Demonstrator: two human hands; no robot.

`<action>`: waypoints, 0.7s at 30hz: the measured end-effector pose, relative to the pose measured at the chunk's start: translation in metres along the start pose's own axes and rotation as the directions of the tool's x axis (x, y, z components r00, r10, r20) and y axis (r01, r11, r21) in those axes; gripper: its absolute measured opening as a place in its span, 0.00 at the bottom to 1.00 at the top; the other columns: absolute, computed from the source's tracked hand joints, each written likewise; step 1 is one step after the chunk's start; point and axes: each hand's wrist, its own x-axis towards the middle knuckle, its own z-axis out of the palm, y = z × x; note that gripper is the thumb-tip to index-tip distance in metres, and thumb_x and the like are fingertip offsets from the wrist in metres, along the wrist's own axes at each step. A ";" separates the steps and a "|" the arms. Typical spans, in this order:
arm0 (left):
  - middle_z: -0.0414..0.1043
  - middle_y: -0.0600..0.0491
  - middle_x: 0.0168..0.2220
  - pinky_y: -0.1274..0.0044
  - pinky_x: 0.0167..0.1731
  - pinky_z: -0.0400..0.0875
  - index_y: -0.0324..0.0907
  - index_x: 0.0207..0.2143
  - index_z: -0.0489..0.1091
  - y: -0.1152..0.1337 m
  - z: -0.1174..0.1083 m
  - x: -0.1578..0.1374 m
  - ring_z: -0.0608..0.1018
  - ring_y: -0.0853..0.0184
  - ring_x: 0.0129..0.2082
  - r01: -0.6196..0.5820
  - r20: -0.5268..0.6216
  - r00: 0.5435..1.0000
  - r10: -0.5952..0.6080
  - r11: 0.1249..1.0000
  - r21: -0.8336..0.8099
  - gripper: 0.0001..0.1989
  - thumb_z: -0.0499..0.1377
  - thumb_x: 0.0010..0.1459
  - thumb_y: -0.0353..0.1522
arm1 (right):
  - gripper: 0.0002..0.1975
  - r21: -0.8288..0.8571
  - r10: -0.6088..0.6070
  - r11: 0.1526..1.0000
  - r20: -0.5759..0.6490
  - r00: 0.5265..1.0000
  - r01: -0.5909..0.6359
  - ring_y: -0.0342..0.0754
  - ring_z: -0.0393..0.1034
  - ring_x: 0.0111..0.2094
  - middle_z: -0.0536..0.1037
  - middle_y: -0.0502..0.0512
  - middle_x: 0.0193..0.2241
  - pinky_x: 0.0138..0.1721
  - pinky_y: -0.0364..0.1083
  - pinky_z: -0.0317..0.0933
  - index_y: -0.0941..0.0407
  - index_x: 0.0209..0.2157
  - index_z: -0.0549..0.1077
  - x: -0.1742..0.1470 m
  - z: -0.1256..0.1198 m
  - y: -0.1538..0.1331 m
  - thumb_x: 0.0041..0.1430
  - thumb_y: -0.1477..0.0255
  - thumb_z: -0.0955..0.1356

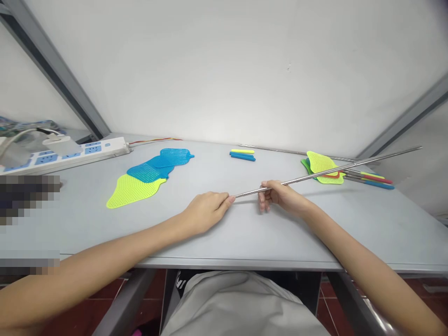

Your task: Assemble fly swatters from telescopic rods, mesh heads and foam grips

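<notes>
Head view: right hand (280,196) closed around thin metal rod (329,171), left hand (206,211) pinching near end, both low over worktop (245,233). Far end up past the right edge. Long lever, so could easily swing and clip finished swatters (324,168) at right, or slip out of that fingertip pinch. Loose mesh heads (147,179) well apart at left.

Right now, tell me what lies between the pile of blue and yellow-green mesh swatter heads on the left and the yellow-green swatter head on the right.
In the head view, small blue and yellow plastic handle pieces lie between them, on grey table.
</notes>
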 end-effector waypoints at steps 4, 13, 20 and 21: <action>0.63 0.55 0.22 0.78 0.24 0.57 0.41 0.26 0.61 -0.003 -0.002 0.002 0.67 0.70 0.23 -0.041 0.010 0.999 0.041 0.998 -0.049 0.22 0.34 0.57 0.41 | 0.16 0.011 -0.022 1.000 -0.165 0.986 0.024 0.42 0.62 0.17 0.60 0.48 0.12 0.22 0.42 0.55 0.59 0.15 0.60 0.001 0.000 0.000 0.52 0.65 0.58; 0.50 0.59 0.18 0.83 0.15 0.49 0.39 0.29 0.62 0.000 -0.007 0.001 0.53 0.77 0.15 0.178 0.355 0.920 0.163 0.633 -0.753 0.19 0.40 0.56 0.42 | 0.14 0.074 -0.049 0.994 -0.360 0.932 0.081 0.40 0.58 0.19 0.61 0.49 0.18 0.20 0.41 0.53 0.58 0.19 0.62 0.002 -0.002 -0.002 0.49 0.62 0.61; 0.47 0.60 0.19 0.84 0.12 0.38 0.38 0.25 0.57 0.001 -0.007 0.000 0.45 0.81 0.13 0.538 0.579 0.747 0.326 0.215 -0.815 0.13 0.47 0.54 0.39 | 0.10 0.380 -0.038 0.910 -0.319 0.947 0.165 0.41 0.58 0.24 0.61 0.50 0.21 0.27 0.41 0.57 0.57 0.22 0.65 0.003 -0.006 -0.004 0.51 0.67 0.61; 0.46 0.60 0.19 0.84 0.12 0.38 0.38 0.25 0.57 0.000 -0.008 0.000 0.45 0.81 0.13 0.553 0.586 0.738 0.334 0.198 -0.809 0.12 0.47 0.54 0.38 | 0.08 0.445 -0.030 0.878 -0.318 0.948 0.177 0.41 0.58 0.24 0.61 0.50 0.21 0.28 0.42 0.57 0.57 0.23 0.64 0.004 -0.007 -0.005 0.51 0.68 0.61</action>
